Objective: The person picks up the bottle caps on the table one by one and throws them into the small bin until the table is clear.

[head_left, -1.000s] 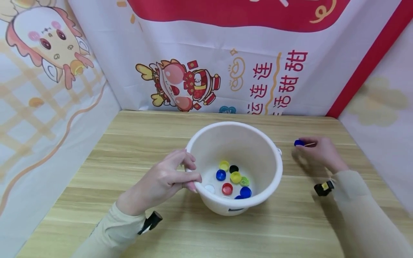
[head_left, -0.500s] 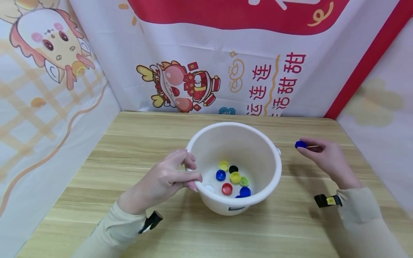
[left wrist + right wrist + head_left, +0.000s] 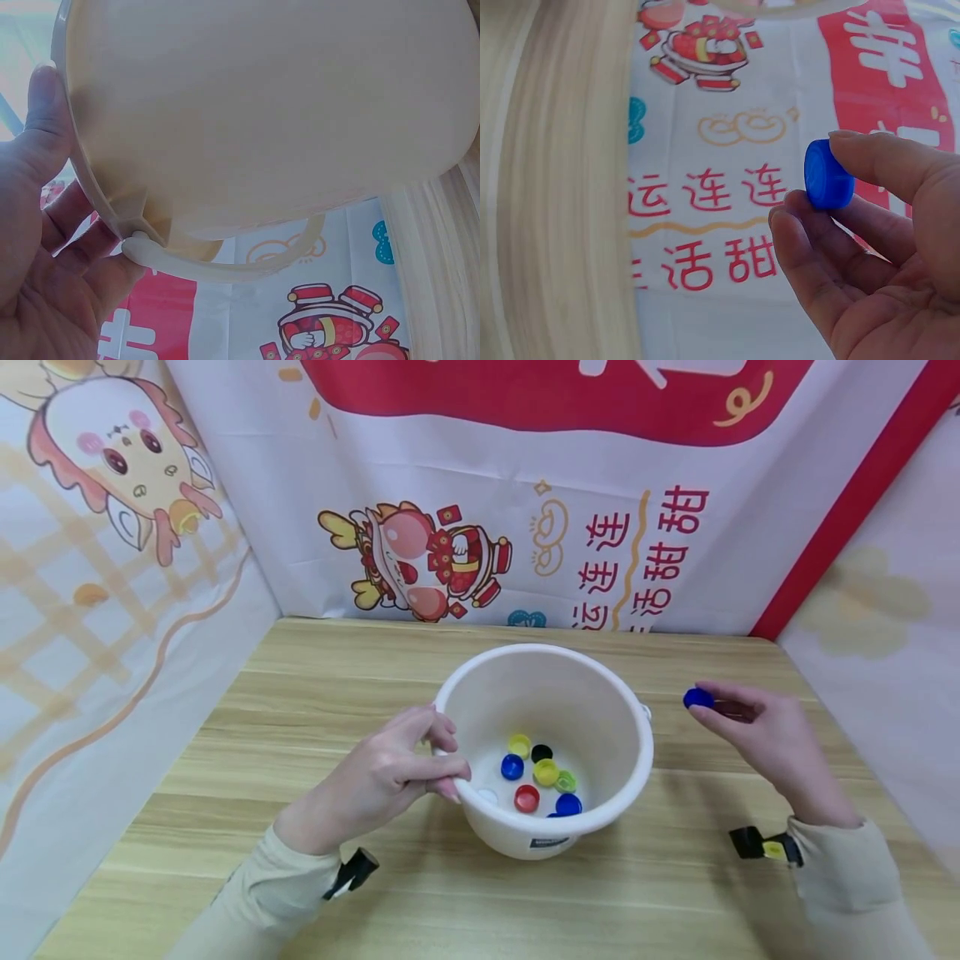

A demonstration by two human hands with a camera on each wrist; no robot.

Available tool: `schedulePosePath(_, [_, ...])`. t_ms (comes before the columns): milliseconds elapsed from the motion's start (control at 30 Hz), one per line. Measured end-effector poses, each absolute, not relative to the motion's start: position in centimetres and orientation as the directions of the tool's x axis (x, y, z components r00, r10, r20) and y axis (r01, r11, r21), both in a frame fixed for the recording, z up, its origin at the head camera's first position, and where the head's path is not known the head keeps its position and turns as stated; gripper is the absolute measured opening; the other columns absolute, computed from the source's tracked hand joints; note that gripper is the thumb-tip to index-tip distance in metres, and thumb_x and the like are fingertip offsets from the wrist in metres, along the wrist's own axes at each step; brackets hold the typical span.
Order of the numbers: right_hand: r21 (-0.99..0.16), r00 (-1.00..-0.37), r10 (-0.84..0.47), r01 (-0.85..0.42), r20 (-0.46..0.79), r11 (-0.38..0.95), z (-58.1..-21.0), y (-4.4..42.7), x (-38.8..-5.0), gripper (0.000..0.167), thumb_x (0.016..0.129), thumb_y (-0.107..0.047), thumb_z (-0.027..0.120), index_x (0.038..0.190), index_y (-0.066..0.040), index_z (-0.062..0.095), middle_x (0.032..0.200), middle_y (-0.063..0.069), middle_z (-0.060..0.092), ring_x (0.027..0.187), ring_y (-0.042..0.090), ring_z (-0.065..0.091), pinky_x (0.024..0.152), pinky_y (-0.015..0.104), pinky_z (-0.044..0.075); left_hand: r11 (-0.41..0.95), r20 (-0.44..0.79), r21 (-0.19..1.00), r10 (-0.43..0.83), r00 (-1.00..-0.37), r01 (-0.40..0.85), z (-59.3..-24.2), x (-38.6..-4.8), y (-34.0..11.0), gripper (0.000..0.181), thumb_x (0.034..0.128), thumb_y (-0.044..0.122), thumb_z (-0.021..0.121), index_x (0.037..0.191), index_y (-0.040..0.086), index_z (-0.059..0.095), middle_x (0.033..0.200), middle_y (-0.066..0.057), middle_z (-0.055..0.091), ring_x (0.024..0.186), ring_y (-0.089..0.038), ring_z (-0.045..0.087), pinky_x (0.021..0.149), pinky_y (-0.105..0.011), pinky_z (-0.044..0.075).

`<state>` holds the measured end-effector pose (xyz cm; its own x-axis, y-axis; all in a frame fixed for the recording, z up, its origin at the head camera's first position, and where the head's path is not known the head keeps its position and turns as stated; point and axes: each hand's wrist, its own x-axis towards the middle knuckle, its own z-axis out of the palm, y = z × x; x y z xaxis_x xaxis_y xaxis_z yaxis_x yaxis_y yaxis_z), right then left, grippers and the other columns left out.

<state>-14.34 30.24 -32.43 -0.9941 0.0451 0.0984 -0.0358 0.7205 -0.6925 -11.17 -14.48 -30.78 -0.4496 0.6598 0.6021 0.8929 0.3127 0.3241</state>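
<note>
A white plastic bucket (image 3: 540, 847) stands tilted toward the viewer on the wooden table. My left hand (image 3: 375, 777) grips its rim on the left side, thumb and fingers on either side of the edge. To the right of the bucket, above the table, my right hand (image 3: 776, 739) pinches a blue bottle cap (image 3: 698, 697) between thumb and fingers. The right wrist view shows that blue cap (image 3: 829, 176) plainly at the fingertips. On the bucket's floor lie several caps, among them a red cap (image 3: 527, 798), a black cap (image 3: 542, 753) and a yellow cap (image 3: 546, 772).
The wooden table (image 3: 300, 693) runs back to a printed cloth (image 3: 285, 510) that hangs behind it, with more cloth at both sides. In the left wrist view, the bucket's handle (image 3: 240, 268) hangs from its side.
My right hand has drawn back a little toward the viewer and turned while keeping the blue cap. The left hand stays on the rim, and the caps in the bucket look unmoved.
</note>
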Motion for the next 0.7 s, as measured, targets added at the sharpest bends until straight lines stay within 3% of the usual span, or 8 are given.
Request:
schedulePosePath(400, [-0.716, -0.977, 0.054, -0.112, 0.205, 0.689, -30.7, 28.2, -12.5, 0.054, 0.088, -0.045, 0.074, 0.131, -0.014, 0.066, 0.121, 0.014, 0.067, 0.09, -0.003, 0.063, 0.069, 0.012, 0.054, 0.303, 0.605, 0.336, 0.656, -0.451, 0.892, -30.8, -11.3, -14.5, 0.024, 0.0847, 0.027, 0.072, 0.102, 0.013, 0.079, 0.105, -0.005, 0.06, 0.106, -0.025, 0.058, 0.094, -0.038, 0.054])
schedulePosePath(700, [-0.732, -0.971, 0.039, -0.152, 0.236, 0.664, -29.7, 27.0, -12.0, 0.047, 0.087, -0.039, 0.076, 0.128, -0.017, 0.068, 0.119, 0.01, 0.069, 0.09, -0.002, 0.065, 0.071, 0.013, 0.055, 0.299, 0.606, 0.327, 0.661, -0.442, 0.897, -30.8, -11.3, -14.4, 0.024, 0.0854, 0.03, 0.07, 0.102, 0.015, 0.08, 0.104, -0.005, 0.06, 0.106, -0.021, 0.057, 0.093, -0.036, 0.055])
